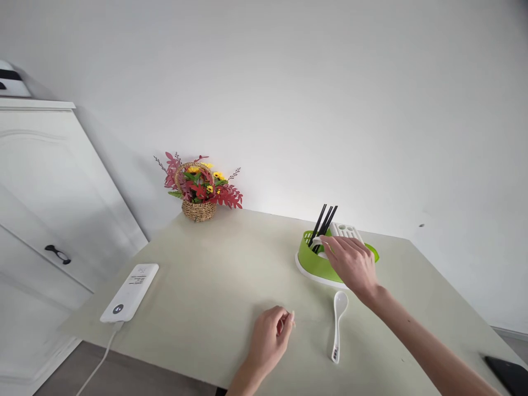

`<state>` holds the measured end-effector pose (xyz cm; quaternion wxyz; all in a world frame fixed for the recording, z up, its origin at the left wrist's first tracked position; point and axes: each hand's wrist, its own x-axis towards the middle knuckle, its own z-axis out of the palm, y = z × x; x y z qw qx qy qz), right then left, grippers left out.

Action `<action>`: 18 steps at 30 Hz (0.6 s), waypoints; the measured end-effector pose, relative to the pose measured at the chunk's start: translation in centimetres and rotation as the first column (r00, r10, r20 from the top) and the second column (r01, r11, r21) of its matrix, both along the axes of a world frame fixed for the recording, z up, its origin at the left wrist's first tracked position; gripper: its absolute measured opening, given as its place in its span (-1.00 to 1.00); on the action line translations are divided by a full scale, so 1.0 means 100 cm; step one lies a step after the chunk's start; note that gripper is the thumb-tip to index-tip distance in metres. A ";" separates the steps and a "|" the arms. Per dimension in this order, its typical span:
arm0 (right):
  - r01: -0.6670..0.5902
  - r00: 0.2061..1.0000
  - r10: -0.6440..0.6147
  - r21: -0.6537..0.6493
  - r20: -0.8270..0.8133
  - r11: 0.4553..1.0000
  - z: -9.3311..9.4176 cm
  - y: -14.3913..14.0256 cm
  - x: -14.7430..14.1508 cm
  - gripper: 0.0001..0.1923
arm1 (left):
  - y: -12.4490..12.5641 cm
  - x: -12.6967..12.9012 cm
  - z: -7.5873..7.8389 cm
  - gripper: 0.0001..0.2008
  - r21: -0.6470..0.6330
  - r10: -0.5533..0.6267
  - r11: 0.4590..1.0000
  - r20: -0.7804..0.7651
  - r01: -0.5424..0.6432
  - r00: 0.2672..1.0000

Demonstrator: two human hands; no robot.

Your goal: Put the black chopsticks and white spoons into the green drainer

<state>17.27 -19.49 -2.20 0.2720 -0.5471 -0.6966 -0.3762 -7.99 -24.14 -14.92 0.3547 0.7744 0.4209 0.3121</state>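
My right hand is closed at the green utensil holder, its fingertips pinching a white piece that looks like the handle of a spoon; the fingers hide most of it. Several black chopsticks stand tilted in the left part of the holder. In front of the holder, a white soup spoon lies on the table, bowl pointing away from me. My left hand rests on the table left of that spoon, fingers curled in, with nothing visible in them.
A wicker basket of artificial flowers stands at the back left. On the left lies a white power bank with a cable hanging over the edge. A black phone-like object lies at the lower right. A white cabinet adjoins the table.
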 end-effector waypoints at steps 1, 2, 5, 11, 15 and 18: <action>-0.010 1.000 0.010 -0.006 0.001 1.000 -0.002 0.001 -0.001 -0.79 | 0.000 0.000 0.000 -0.59 0.000 -0.001 1.000 -0.003 0.001 1.000; -0.018 1.000 0.018 -0.014 0.001 1.000 -0.004 0.001 -0.002 -0.79 | 0.000 0.000 0.000 -0.59 0.001 -0.001 1.000 -0.004 0.001 1.000; -0.031 0.999 0.030 -0.046 -0.015 0.998 -0.010 0.002 -0.005 -0.78 | 0.000 0.000 -0.001 -0.58 -0.001 0.000 1.000 -0.006 0.000 1.000; -0.001 0.999 -0.004 -0.154 -0.033 0.988 -0.021 0.000 -0.009 -0.75 | 0.001 0.000 0.000 -0.57 -0.008 0.000 1.000 -0.006 0.000 1.000; 0.007 0.999 -0.012 -0.150 -0.032 0.989 -0.025 0.000 -0.012 -0.76 | 0.001 0.001 0.001 -0.57 -0.009 -0.003 1.000 0.001 0.003 1.000; 0.003 1.000 -0.007 -0.168 -0.023 0.986 -0.026 0.000 -0.015 -0.75 | 0.001 0.001 0.001 -0.57 -0.010 -0.002 1.000 0.000 0.002 1.000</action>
